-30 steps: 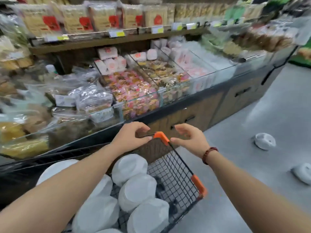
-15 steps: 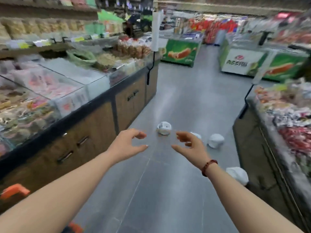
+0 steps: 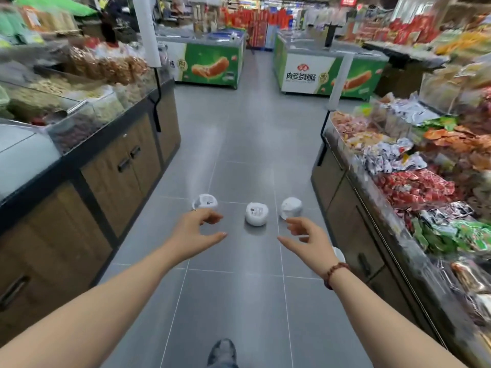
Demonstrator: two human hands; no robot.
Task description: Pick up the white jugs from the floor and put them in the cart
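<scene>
A bracelet (image 3: 335, 273) of round, dark reddish-brown beads circles the right wrist, just behind the right hand (image 3: 305, 239). Both forearms are bare, and so is the left hand (image 3: 198, 232) across from the bracelet. Below and left of the bracelet, a grey shoe (image 3: 222, 350) shows under a blue-grey trouser hem (image 3: 225, 365).

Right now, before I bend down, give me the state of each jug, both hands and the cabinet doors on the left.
left jug, on the floor, label up, untouched.
middle jug, on the floor, label up, untouched.
right jug, on the floor, untouched.
fourth jug, on the floor, mostly hidden from view.
left hand, grip open, empty.
right hand, grip open, empty.
cabinet doors, shut.
</scene>
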